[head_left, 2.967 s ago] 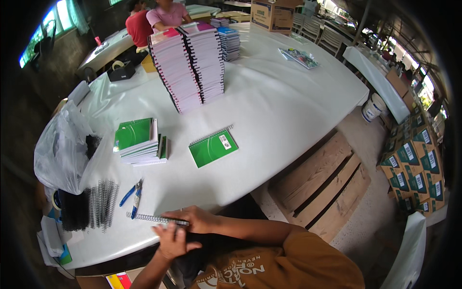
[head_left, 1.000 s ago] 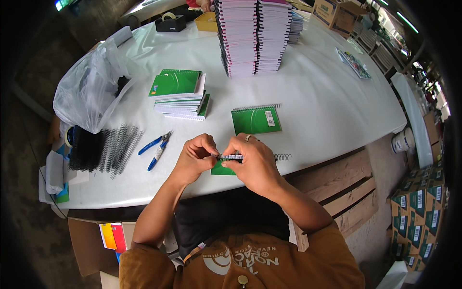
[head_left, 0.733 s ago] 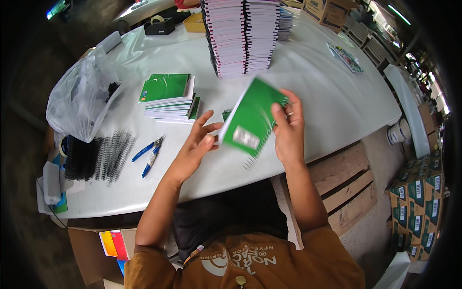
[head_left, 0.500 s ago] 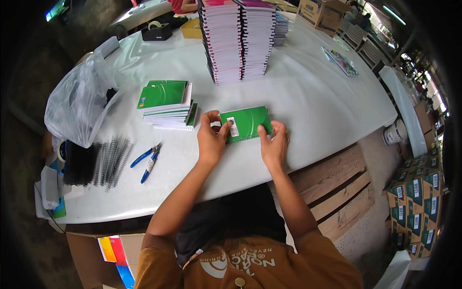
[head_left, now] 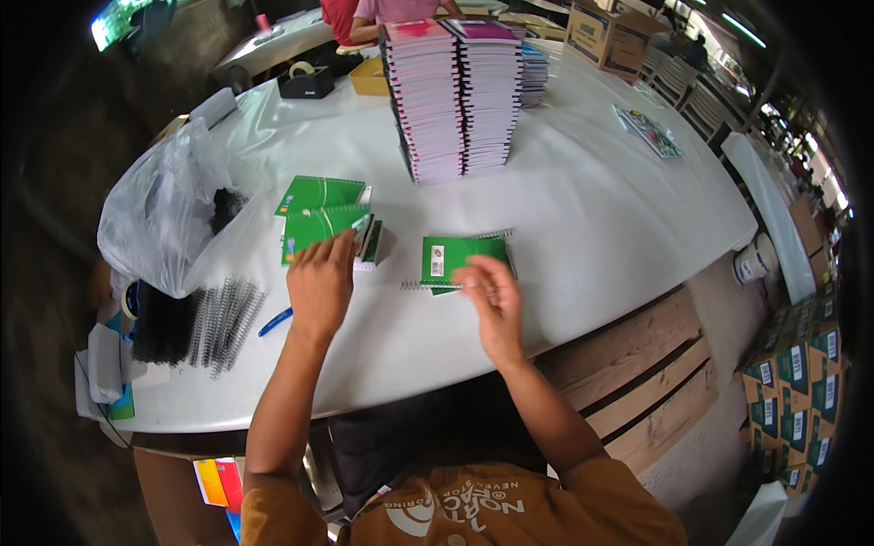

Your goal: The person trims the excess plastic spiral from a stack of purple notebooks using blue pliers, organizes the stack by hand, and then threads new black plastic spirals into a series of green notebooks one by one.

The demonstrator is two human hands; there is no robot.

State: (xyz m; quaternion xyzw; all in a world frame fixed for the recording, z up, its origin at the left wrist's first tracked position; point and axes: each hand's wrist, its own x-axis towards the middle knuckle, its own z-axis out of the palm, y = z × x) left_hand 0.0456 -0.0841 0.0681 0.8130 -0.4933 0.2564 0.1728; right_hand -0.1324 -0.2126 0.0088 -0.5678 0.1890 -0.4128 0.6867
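Observation:
My left hand (head_left: pixel 320 284) reaches to a low stack of green spiral notebooks (head_left: pixel 320 195) and its fingers close on the edge of a green notebook (head_left: pixel 311 229) at the stack's front. My right hand (head_left: pixel 489 305) hovers with loosely spread fingers at the near edge of another green notebook (head_left: pixel 462 255), which lies flat on the white table (head_left: pixel 592 209). This notebook's wire spiral (head_left: pixel 414 286) shows along its near left side. The right hand holds nothing.
Two tall stacks of pink-edged notebooks (head_left: pixel 455 100) stand behind. A clear plastic bag (head_left: pixel 159 218), black spiral coils (head_left: pixel 214 314) and blue pliers (head_left: pixel 273 321) lie left. Wooden pallets (head_left: pixel 642 382), a white bucket (head_left: pixel 754 264) and cartons (head_left: pixel 792 382) sit right. People sit at the far end.
The green notebook was raised, then laid flat on the table under both hands. My left hand has since gone left to the green stack, and my right hand has drawn back slightly.

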